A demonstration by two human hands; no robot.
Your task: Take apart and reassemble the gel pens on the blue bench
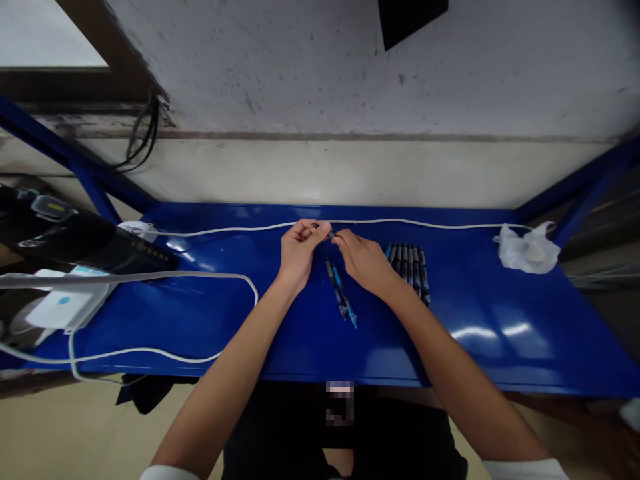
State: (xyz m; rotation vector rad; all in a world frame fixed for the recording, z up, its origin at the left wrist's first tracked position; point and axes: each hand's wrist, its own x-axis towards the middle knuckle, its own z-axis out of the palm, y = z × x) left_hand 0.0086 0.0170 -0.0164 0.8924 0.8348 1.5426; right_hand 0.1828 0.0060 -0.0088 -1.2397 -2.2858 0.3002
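Between my two hands, above the blue table, is a dark pen. My left hand pinches one end of it between thumb and fingers. From the other side my right hand grips the other end; most of the pen is hidden by the fingers. Just below the hands lie two pens side by side, a grey-and-black pen and a bright blue pen. To the right of my right hand, partly covered by the wrist, several dark pens lie in a row, with a blue one at the left end.
A white cable runs along the back of the blue table. At the right sits a crumpled white plastic bag. A black object and a white power strip with cords occupy the left. Behind is a wall.
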